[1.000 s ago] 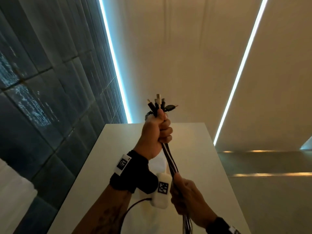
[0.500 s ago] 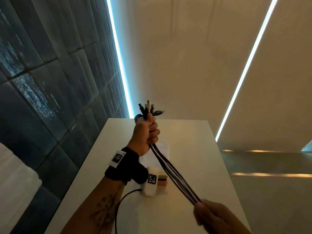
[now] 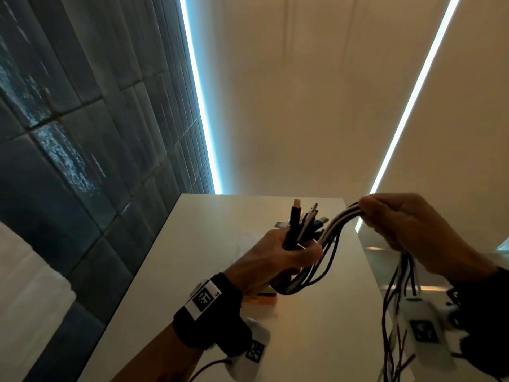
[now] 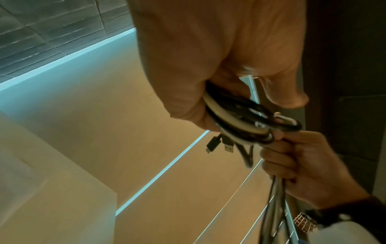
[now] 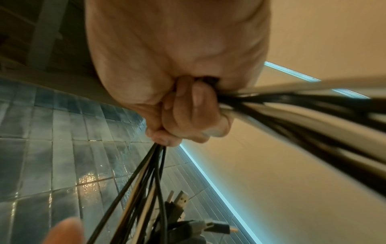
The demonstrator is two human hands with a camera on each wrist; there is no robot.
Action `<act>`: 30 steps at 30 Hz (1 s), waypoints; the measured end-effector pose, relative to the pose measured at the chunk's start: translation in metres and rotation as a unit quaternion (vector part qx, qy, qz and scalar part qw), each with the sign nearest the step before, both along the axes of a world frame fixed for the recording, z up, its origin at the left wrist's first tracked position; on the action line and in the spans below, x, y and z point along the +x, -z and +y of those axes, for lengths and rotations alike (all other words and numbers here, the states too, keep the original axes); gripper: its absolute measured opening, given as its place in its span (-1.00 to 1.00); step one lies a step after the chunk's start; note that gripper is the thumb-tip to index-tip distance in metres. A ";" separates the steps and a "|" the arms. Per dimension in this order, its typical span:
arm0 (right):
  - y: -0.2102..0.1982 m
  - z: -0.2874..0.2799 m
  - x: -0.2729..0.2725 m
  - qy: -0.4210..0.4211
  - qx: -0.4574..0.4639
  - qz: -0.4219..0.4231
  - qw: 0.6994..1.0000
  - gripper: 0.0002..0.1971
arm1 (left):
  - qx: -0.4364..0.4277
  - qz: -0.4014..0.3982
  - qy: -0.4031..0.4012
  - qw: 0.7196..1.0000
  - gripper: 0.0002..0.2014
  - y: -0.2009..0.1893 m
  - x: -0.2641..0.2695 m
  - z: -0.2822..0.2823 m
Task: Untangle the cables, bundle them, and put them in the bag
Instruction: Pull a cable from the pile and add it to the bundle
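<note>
My left hand (image 3: 275,260) holds the cables (image 3: 316,260) near their plug ends (image 3: 305,219), which stick up above my fist. From there the cables loop under and rise rightward into my right hand (image 3: 407,230), then hang down below it. Both hands are above the table (image 3: 316,340), left of centre and right.

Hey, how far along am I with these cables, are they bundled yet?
Untangling looks done: the cables run side by side, plug ends gathered in your left hand. In hand: your right hand grips the strands, folding a loop back toward the left. Left: finish and secure the bundle, then bag it; no bag is in view.
</note>
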State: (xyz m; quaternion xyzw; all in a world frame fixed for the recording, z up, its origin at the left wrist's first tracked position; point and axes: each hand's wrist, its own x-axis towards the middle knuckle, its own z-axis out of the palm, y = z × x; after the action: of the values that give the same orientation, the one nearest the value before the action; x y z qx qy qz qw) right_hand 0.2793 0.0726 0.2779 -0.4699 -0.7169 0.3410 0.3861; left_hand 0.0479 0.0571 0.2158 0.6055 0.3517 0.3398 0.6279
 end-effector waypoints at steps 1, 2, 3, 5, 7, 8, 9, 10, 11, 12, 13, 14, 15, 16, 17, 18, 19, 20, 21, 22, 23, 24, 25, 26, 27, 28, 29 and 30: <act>0.000 0.005 -0.003 -0.005 -0.003 -0.004 1.000 -0.39 | 0.008 0.014 -0.010 1.000 -0.81 -0.001 0.000 -0.002; 0.000 0.008 -0.006 -0.010 -0.006 -0.011 1.000 -0.44 | 0.005 0.022 -0.019 1.000 -0.81 0.000 0.001 -0.004; 0.000 0.011 -0.010 -0.016 -0.007 -0.017 1.000 -0.48 | -0.002 0.029 -0.021 0.999 -0.80 0.002 0.001 -0.005; 0.001 0.014 -0.017 -0.025 -0.004 -0.034 0.999 -0.54 | -0.019 0.041 -0.017 0.999 -0.83 0.006 0.002 -0.008; 0.002 0.016 -0.021 -0.035 -0.003 -0.047 0.998 -0.57 | -0.043 0.045 -0.027 0.998 -0.89 0.009 0.002 -0.010; 0.003 0.017 -0.023 -0.038 -0.007 -0.050 0.998 -0.57 | -0.050 0.046 -0.035 0.997 -0.90 0.009 0.002 -0.011; 0.004 0.018 -0.024 -0.042 -0.011 -0.051 0.998 -0.58 | -0.057 0.050 -0.043 0.996 -0.90 0.009 0.002 -0.011; 0.004 0.020 -0.024 -0.044 -0.014 -0.053 0.998 -0.58 | -0.063 0.055 -0.050 0.995 -0.89 0.008 0.003 -0.011; 0.004 0.021 -0.025 -0.045 -0.015 -0.055 0.997 -0.58 | -0.069 0.062 -0.053 0.994 -0.86 0.009 0.004 -0.011; 0.004 0.022 -0.025 -0.046 -0.018 -0.055 0.997 -0.59 | -0.074 0.067 -0.054 0.994 -0.82 0.010 0.005 -0.011; 0.005 0.023 -0.026 -0.049 -0.021 -0.055 0.997 -0.59 | -0.079 0.071 -0.054 0.993 -0.78 0.010 0.006 -0.011; 0.005 0.024 -0.026 -0.052 -0.021 -0.059 0.997 -0.59 | -0.086 0.075 -0.052 0.992 -0.75 0.011 0.006 -0.011; 0.005 0.024 -0.026 -0.055 -0.018 -0.068 0.996 -0.59 | -0.095 0.072 -0.046 0.992 -0.72 0.012 0.006 -0.011; 0.006 0.025 -0.026 -0.056 -0.013 -0.079 0.995 -0.59 | -0.102 0.068 -0.033 0.992 -0.70 0.014 0.006 -0.011; 0.007 0.025 -0.025 -0.058 -0.010 -0.088 0.994 -0.59 | -0.111 0.064 -0.019 0.992 -0.69 0.014 0.006 -0.011; 0.007 0.025 -0.025 -0.059 -0.009 -0.092 0.994 -0.59 | -0.120 0.064 -0.007 0.991 -0.74 0.014 0.006 -0.011; 0.008 0.025 -0.025 -0.061 -0.010 -0.094 0.994 -0.59 | -0.126 0.060 0.006 0.990 -0.83 0.012 0.007 -0.012; 0.008 0.025 -0.024 -0.063 -0.011 -0.094 0.994 -0.59 | -0.126 0.054 0.019 0.990 -0.90 0.012 0.007 -0.012; 0.007 0.025 -0.024 -0.067 -0.014 -0.093 0.993 -0.59 | -0.122 0.046 0.019 0.991 -0.87 0.013 0.008 -0.012; 0.007 0.026 -0.023 -0.071 -0.020 -0.092 0.993 -0.59 | -0.119 0.034 0.014 0.992 -0.85 0.014 0.009 -0.013; 0.007 0.026 -0.023 -0.074 -0.030 -0.090 0.993 -0.59 | -0.120 0.016 0.013 0.993 -0.86 0.015 0.009 -0.013; 0.007 0.026 -0.022 -0.076 -0.041 -0.087 0.992 -0.59 | -0.121 -0.013 0.021 0.992 -0.85 0.018 0.010 -0.013; 0.008 0.027 -0.022 -0.074 -0.053 -0.083 0.992 -0.59 | -0.132 -0.055 0.037 0.989 -0.82 0.021 0.010 -0.014; 0.009 0.027 -0.021 -0.071 -0.064 -0.078 0.992 -0.59 | -0.154 -0.103 0.051 0.981 -0.82 0.023 0.010 -0.014; 0.011 0.028 -0.020 -0.069 -0.075 -0.074 0.992 -0.59 | -0.181 -0.147 0.057 0.971 -0.84 0.024 0.010 -0.015; 0.013 0.029 -0.019 -0.069 -0.086 -0.068 0.992 -0.59 | -0.204 -0.179 0.055 0.961 -0.86 0.027 0.010 -0.014; 0.015 0.030 -0.017 -0.072 -0.101 -0.060 0.991 -0.58 | -0.221 -0.198 0.049 0.954 -0.88 0.029 0.011 -0.013; 0.017 0.031 -0.016 -0.079 -0.119 -0.048 0.989 -0.56 | -0.239 -0.209 0.037 0.947 -0.89 0.031 0.012 -0.011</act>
State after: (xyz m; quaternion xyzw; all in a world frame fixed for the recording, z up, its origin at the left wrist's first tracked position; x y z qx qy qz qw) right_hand 0.2635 0.1032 0.2612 -0.4704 -0.7235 0.4306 0.2644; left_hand 0.0595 0.0458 0.1851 0.3654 0.2608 0.3409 0.8260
